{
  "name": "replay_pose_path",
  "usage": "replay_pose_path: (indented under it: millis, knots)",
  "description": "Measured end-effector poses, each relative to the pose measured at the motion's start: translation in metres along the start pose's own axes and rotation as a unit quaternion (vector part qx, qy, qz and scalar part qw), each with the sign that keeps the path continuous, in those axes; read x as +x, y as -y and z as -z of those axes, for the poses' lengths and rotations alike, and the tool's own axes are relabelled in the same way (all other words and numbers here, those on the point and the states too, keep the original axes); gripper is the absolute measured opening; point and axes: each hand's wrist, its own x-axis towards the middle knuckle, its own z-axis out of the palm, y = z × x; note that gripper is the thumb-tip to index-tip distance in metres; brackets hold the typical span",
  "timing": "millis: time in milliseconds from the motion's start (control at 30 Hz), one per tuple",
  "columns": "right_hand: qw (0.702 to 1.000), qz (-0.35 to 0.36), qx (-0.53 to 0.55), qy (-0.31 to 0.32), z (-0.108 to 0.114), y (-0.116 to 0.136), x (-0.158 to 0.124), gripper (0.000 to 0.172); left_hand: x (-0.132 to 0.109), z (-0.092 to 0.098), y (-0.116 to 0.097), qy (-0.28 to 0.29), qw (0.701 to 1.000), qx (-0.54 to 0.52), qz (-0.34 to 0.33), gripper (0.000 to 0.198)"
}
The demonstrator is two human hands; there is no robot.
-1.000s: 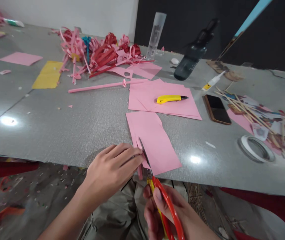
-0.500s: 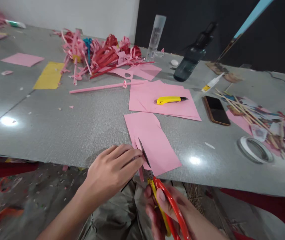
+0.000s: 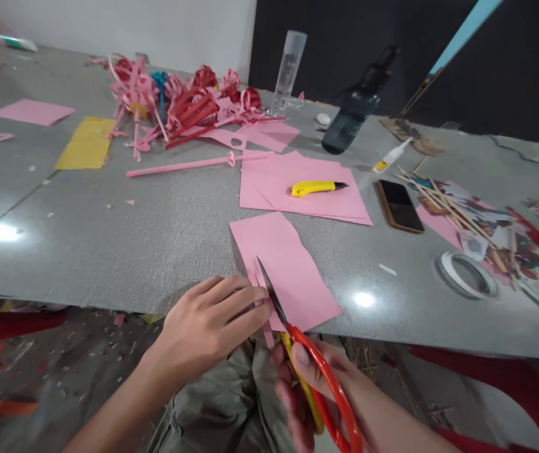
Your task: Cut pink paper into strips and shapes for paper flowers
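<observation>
A pink sheet of paper (image 3: 293, 267) lies at the table's front edge, with a narrow strip partly cut along its left side. My left hand (image 3: 222, 314) rests on that side, its fingers close together and holding the paper down by the strip; the thumb is hidden. My right hand (image 3: 307, 377) grips scissors (image 3: 329, 377) with red and yellow handles. Their pointed blades lie over the paper near the cut, close to my left fingertips. Beyond is a stack of pink sheets (image 3: 260, 182) with a yellow craft knife (image 3: 314, 188) on top.
Curled paper flowers (image 3: 194, 107) are heaped at the back, near a yellow paper (image 3: 85, 145) and a rolled pink stick (image 3: 179, 167). To the right are a dark bottle (image 3: 345, 126), glue bottle (image 3: 392, 156), phone (image 3: 399, 206), tape roll (image 3: 468, 275) and thin wooden sticks (image 3: 453, 211).
The scissors have turned slightly in my right hand, the red handle now covering the pivot. My left hand stays on the paper. The whole view has shifted a little.
</observation>
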Motion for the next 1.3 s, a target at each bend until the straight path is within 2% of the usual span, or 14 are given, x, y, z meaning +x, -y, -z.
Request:
replay_pose_path:
  millis: [433,667,1133,1300]
  knots:
    - [0.999,0.016,0.035,-0.009,-0.0003,-0.0016,0.0019,0.050,-0.0006,0.0002,0.0003,-0.007,1.000,0.000,-0.003,0.016]
    - [0.999,0.017,0.010,-0.028,-0.0024,-0.0023,0.0015,0.053,-0.0003,-0.0008,0.0007,-0.006,1.000,0.002,-0.002,0.017]
    - [0.999,0.016,-0.019,-0.026,-0.0059,-0.0020,0.0043,0.059,-0.0004,-0.0006,0.0009,0.008,1.000,0.002,0.007,0.017]
    - [1.000,0.011,-0.007,-0.026,-0.0025,-0.0017,0.0031,0.055,0.0007,-0.0005,0.0006,0.004,1.000,-0.005,0.011,0.017]
